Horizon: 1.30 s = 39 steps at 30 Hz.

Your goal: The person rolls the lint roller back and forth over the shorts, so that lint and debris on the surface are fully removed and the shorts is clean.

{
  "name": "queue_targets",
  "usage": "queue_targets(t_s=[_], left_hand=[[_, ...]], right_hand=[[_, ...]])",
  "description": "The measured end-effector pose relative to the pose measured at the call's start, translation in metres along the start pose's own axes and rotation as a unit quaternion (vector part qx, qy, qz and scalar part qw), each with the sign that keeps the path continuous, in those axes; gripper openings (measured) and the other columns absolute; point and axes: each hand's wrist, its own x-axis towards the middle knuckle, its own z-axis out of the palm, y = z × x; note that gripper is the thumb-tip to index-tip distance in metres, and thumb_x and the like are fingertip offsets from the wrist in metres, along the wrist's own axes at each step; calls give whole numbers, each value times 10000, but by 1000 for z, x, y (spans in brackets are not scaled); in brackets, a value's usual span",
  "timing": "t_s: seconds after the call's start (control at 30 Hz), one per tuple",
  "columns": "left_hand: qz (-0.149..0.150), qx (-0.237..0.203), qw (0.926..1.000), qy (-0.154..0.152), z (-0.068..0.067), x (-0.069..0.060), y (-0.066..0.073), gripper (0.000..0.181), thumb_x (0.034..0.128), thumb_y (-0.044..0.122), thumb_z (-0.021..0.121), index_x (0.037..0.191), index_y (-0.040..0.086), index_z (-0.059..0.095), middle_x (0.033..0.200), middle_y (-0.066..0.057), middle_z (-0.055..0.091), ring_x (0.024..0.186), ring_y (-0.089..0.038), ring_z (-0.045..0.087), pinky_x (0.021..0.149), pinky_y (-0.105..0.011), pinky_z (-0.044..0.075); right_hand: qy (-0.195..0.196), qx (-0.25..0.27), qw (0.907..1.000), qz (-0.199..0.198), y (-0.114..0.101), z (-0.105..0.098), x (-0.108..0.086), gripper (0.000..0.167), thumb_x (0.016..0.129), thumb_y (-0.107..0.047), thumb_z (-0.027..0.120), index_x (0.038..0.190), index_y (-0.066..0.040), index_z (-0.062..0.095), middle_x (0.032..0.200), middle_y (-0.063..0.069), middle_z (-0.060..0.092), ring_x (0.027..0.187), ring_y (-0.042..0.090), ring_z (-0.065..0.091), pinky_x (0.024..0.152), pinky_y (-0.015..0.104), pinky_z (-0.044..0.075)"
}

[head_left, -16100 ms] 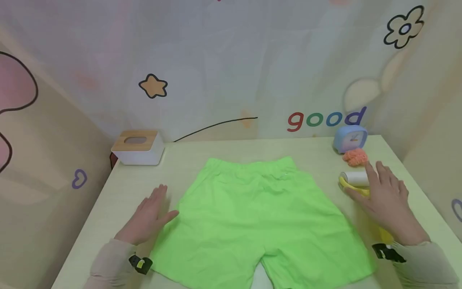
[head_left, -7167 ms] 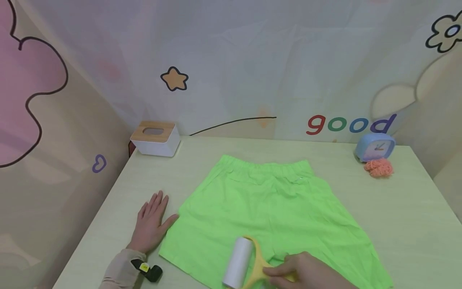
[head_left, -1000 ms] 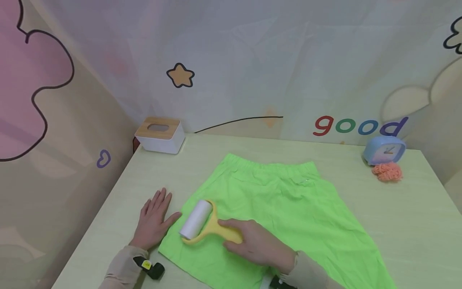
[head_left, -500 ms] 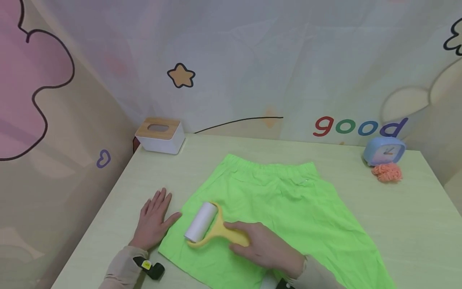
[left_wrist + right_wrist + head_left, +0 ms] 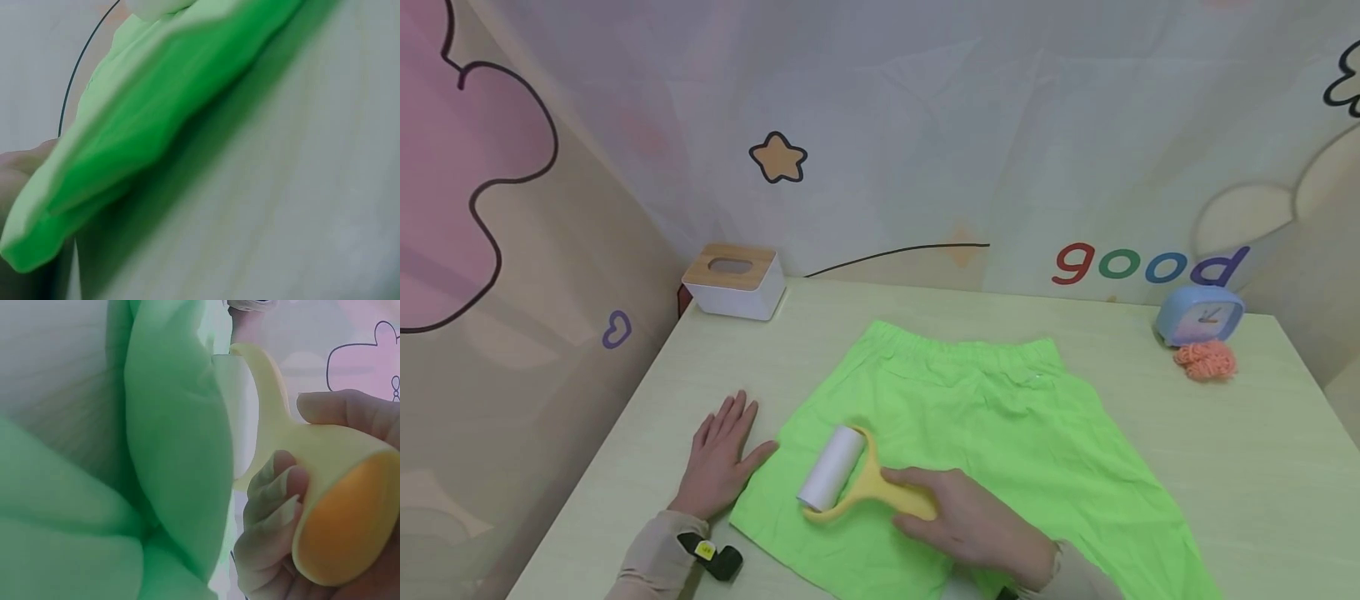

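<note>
Shorts (image 5: 1000,425): woven cloth by appearance, matt, lightly creased, puckered along the waistband. Lint roller (image 5: 887,492): handle of smooth moulded plastic, soft low sheen, hollow end equally smooth in the right wrist view; its white roll looks like paper, even and matt. Tabletop (image 5: 1225,467): pale, faint wood-grain look, smooth, low sheen. Tissue box (image 5: 733,300): lid of grained wood or imitation, matt; body smooth white plastic by look. Alarm clock (image 5: 1197,317): smooth plastic-looking case. Yarn bundle (image 5: 1206,360): fibrous, rough, matt. Backdrop (image 5: 880,125): printed cloth, matt, faintly wrinkled. Left sleeve (image 5: 655,550): matt cloth, gathered.
</note>
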Motion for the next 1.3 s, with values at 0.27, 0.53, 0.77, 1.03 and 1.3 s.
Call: queue_targets(t_s=[0.27, 0.53, 0.77, 1.03, 1.3], left_hand=[[15, 23, 10000, 31, 2, 0, -2, 790, 960, 546, 501, 1526, 40, 284, 1607, -154, 153, 1480, -322, 69, 1148, -545, 49], [50, 15, 10000, 45, 0, 0, -1, 767, 971, 515, 504, 1521, 26, 287, 1602, -169, 163, 1475, -341, 86, 1143, -556, 60], [51, 17, 10000, 52, 1, 0, -1, 770, 970, 524, 501, 1522, 30, 290, 1603, -163, 165, 1477, -333, 84, 1145, -553, 54], [32, 1, 10000, 50, 3, 1, -3, 789, 962, 550, 496, 1527, 42, 284, 1609, -149, 151, 1480, -322, 71, 1146, -547, 50], [22, 0, 10000, 33, 3, 1, -4, 795, 960, 558, 492, 1531, 48, 276, 1611, -141, 146, 1481, -317, 66, 1149, -542, 43]], right_hand=[[13, -109, 9999, -59, 5, -6, -12, 496, 927, -338, 658, 1381, -162, 562, 621, -135, 421, 511, -9, 383, 492, 194, 420], [103, -11, 9998, -151, 14, -13, -27, 493, 925, -371, 661, 1371, -180, 573, 644, -144, 450, 538, -23, 411, 516, 193, 445], [75, 31, 9996, -260, 18, -23, -38, 472, 927, -385, 657, 1359, -207, 584, 666, -136, 464, 540, -24, 414, 536, 202, 452], [-207, 265, 9994, 54, 21, -34, -47, 473, 929, -375, 657, 1368, -216, 577, 624, -132, 415, 491, -18, 365, 497, 194, 426], [-417, 155, 9981, 417, 22, -45, -57, 514, 916, -432, 651, 1384, -240, 559, 575, -141, 325, 415, -18, 274, 410, 183, 372]])
